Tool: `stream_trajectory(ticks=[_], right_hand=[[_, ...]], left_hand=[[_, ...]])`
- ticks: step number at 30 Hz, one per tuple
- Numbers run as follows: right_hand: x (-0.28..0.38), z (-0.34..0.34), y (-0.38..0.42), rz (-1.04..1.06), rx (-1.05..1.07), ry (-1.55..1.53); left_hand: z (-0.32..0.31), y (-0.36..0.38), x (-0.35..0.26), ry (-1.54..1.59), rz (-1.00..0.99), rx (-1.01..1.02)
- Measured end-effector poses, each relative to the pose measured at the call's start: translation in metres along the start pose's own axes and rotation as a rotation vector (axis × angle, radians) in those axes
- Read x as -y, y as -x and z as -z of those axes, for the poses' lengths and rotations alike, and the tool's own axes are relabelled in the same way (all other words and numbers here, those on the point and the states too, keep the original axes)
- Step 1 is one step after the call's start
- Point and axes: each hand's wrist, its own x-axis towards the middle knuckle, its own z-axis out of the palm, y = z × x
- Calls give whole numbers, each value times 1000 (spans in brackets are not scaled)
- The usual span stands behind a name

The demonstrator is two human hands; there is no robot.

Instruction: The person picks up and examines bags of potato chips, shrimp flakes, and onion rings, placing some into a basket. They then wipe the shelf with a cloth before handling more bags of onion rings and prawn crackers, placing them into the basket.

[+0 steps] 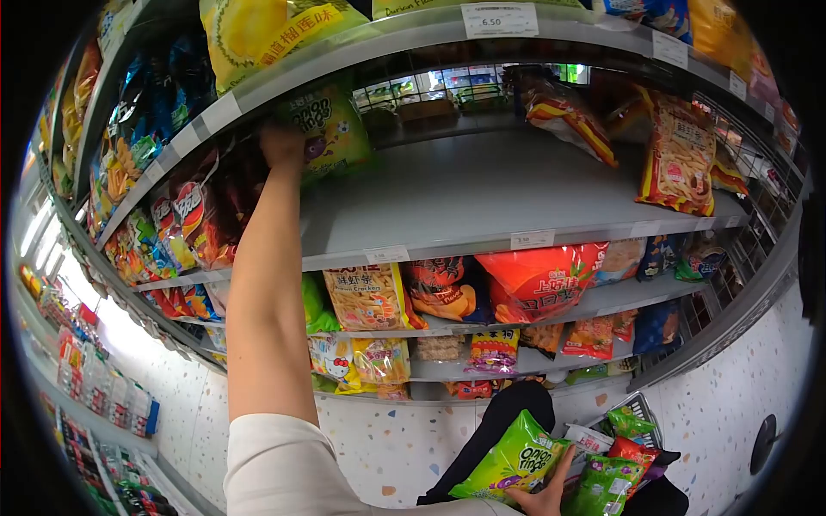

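My left hand (282, 146) is stretched out to the left part of the upper shelf. Its fingers are closed at the left edge of a green bag of onion rings (331, 129) that stands upright there; the hand is a little blurred and the fingertips are hidden. Low in the view, my right hand (544, 497) grips another green bag of onion rings (520, 460) at its right side, over my dark-clothed leg. Beside that hand are more snack bags, among them a green one (607, 486), a red one (632, 451) and a white one (589, 439).
The grey shelf (456, 189) holds prawn cracker bags (680, 155) at its right and dark red snack bags (202, 211) at its left. Lower shelves carry several bags, including a red one (542, 279). A basket rim (641, 408) shows on the speckled floor (370, 439).
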Motion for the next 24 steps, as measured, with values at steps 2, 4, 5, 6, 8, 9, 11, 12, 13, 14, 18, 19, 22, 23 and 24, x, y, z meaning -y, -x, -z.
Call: stream_trajectory(ticks=[2,4,5,6,8,9,11,12,13,14,18,19,22,23,24], right_hand=[[-7,-1,-2,-47,38,-132],[-32,0,1,-159,96,-360],[-25,-1,-2,-158,98,-357],[-11,-4,-5,-215,14,-487],[0,0,-10,-423,-39,-649],[-6,2,-12,-423,-40,-647],[-24,3,-13,-429,31,-494],[-25,3,-15,-430,31,-491],[-26,3,-17,-480,18,-530],[-27,2,-19,-530,4,-568],[-40,-9,-18,-519,-178,-694],[-39,-8,-20,-522,-168,-694],[-32,-7,-22,-536,-146,-697],[-30,-5,-22,-544,-137,-696],[-29,-3,-21,-554,-126,-693]], left_hand=[[1,1,6,102,2,13],[-12,-6,31,207,5,25],[-27,-15,61,226,-200,27],[-26,-19,65,245,-407,25],[-31,-19,70,201,-347,60],[-25,-19,67,152,-286,99],[-17,-29,62,-170,-347,212],[-11,-34,59,-493,-403,323],[1,-29,44,-492,-401,325],[18,-14,18,-302,-190,227],[37,-3,-12,-150,110,285],[24,-7,2,-148,112,283],[-4,-15,24,-167,-68,104],[-2,-17,26,-141,-100,144],[2,-16,26,-117,-130,186]])
